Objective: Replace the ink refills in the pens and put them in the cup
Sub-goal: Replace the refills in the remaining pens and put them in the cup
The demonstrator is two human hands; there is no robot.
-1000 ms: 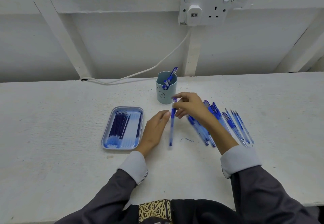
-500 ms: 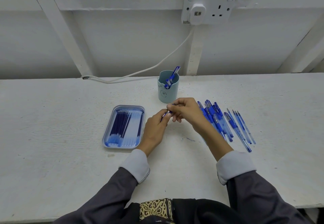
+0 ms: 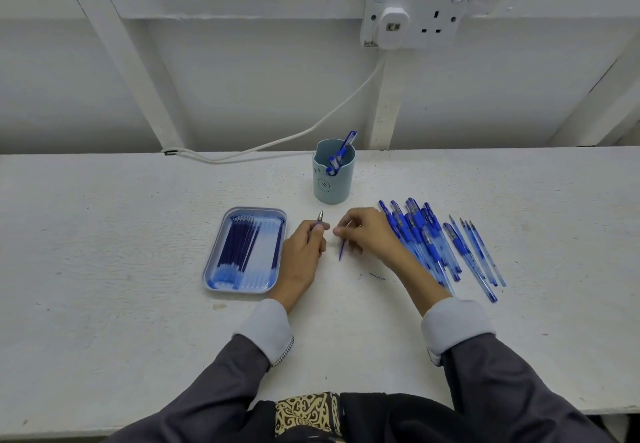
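My left hand (image 3: pixel 304 252) grips a pen piece whose silver tip (image 3: pixel 320 215) sticks up past the fingers. My right hand (image 3: pixel 367 234) pinches a thin blue refill (image 3: pixel 341 252) that hangs down toward the table, a short gap from the left hand. Just behind both hands stands the pale teal cup (image 3: pixel 332 186), with a few blue pens (image 3: pixel 341 153) in it. A blue tray (image 3: pixel 221 262) of dark blue refills (image 3: pixel 242 248) lies left of my left hand. Several blue pens (image 3: pixel 422 234) lie in a row right of my right hand, partly hidden by my forearm.
The white table (image 3: pixel 104 252) runs to a white wall. A white cable (image 3: pixel 277 141) leads from the table's back edge up to a wall socket (image 3: pixel 415 16). A small ink mark (image 3: pixel 375 276) is on the table by my right wrist.
The whole pen held between both hands has come apart. My left hand now holds the tip piece, and my right hand has drawn the refill away to the right.
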